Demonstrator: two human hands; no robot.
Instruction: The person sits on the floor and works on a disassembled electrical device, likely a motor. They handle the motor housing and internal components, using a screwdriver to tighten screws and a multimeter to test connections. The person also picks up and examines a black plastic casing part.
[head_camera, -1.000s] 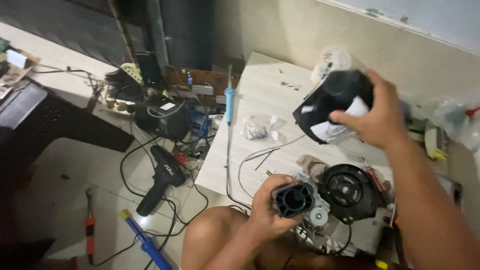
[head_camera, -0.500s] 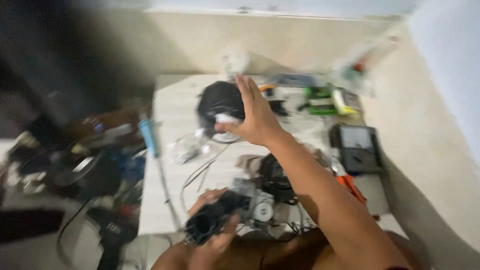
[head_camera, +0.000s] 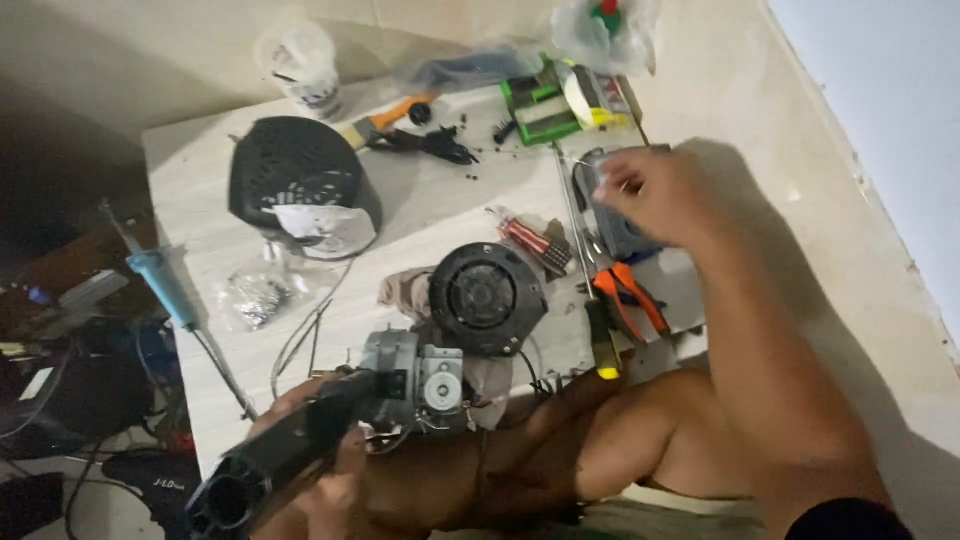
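My left hand is at the bottom left, gripping a black tube-shaped part with its open end toward the camera. A grey motor unit lies just beyond it, touching a round black fan housing. My right hand hovers at the right over a grey meter. Its fingers are curled, and whether they pinch anything is unclear. A black vented cover with a white label rests on the white table at the far left.
Orange pliers and a screwdriver lie beside the meter. A blue soldering iron lies along the left edge. A plastic cup, a green box and a bag stand at the back. My bare knees are below.
My right hand set the black vented cover down on the table and moved right to the meter. My left hand drew the black tube nearer. The view swung right.
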